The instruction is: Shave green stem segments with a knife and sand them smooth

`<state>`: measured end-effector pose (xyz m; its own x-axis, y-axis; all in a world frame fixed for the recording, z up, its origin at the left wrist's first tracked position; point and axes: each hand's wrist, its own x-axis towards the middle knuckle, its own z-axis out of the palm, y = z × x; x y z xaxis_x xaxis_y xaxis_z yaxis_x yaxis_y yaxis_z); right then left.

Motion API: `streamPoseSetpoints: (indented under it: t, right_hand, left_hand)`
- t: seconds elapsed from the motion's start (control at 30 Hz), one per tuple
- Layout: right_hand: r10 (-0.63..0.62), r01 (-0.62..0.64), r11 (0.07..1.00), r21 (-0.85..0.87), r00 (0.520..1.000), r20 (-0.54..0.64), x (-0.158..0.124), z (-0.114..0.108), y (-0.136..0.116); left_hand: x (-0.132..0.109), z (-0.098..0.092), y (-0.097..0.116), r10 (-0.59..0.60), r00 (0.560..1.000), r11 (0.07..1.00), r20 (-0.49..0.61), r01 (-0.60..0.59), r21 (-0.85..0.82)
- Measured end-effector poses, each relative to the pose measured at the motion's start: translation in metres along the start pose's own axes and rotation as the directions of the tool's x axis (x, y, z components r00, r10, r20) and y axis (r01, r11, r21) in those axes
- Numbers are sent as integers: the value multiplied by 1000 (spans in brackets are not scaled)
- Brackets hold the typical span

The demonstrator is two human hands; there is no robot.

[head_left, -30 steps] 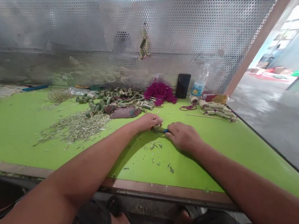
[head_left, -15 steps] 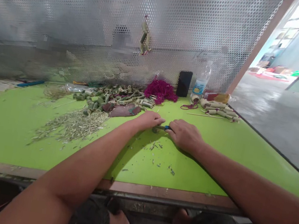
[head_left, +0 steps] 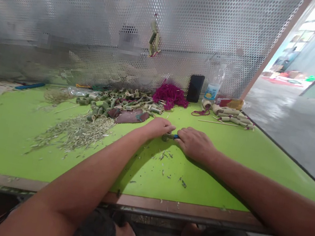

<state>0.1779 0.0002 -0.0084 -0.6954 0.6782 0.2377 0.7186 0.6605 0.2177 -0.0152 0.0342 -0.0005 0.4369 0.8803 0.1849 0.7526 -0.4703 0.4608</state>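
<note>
My left hand [head_left: 160, 126] is closed on a short green bamboo tube [head_left: 165, 137], mostly hidden under the fingers. My right hand [head_left: 194, 141] grips a small blue-handled tool [head_left: 175, 136]; its narrow shaft reaches left to the bamboo tube, and the kind of blade or tip cannot be made out. Both hands rest low over the green tabletop [head_left: 220, 178], close together. Small shavings [head_left: 166, 155] lie in front of them. Just left of my left hand is a brownish cloth-like piece [head_left: 131, 117].
Behind the hands lie a heap of cut bamboo tubes [head_left: 104, 108], magenta cord [head_left: 170, 96], a phone [head_left: 195, 88], a plastic bottle [head_left: 213, 89] and tied bamboo bundles [head_left: 233, 117]. A pile of chips [head_left: 78, 132] spreads leftward. A perforated metal screen [head_left: 185, 29] closes off the back.
The view has shifted slightly. Both hands keep nearly the same place and the same holds on the bamboo tube and the blue-handled tool.
</note>
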Motion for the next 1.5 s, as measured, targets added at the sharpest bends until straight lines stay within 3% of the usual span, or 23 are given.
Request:
streamPoseSetpoints:
  t: [0.27, 0.77, 0.9, 1.03, 1.5]
  right_hand:
    - [-33, 33, 999, -1, 994, 105, 7, 3, 1]
    - [-60, 61, 998, -22, 998, 20, -2, 3, -1]
    - [27, -29, 999, 30, 998, 50, -2, -4, -1]
    - [135, -135, 989, 61, 991, 3, -4, -9, -1]
    - [47, -48, 999, 20, 999, 15, -1, -6, -3]
  left_hand:
    - [1, 1, -2, -30, 1000, 999, -8, 31, 23]
    - [-3, -6, -13, 1, 1000, 999, 25, 0, -38]
    - [-4, -9, -6, 3, 997, 997, 80, 3, -71]
    - [-5, -10, -4, 4, 993, 995, 121, 8, -96]
    - [-3, -10, -2, 63, 991, 997, 117, -57, -51]
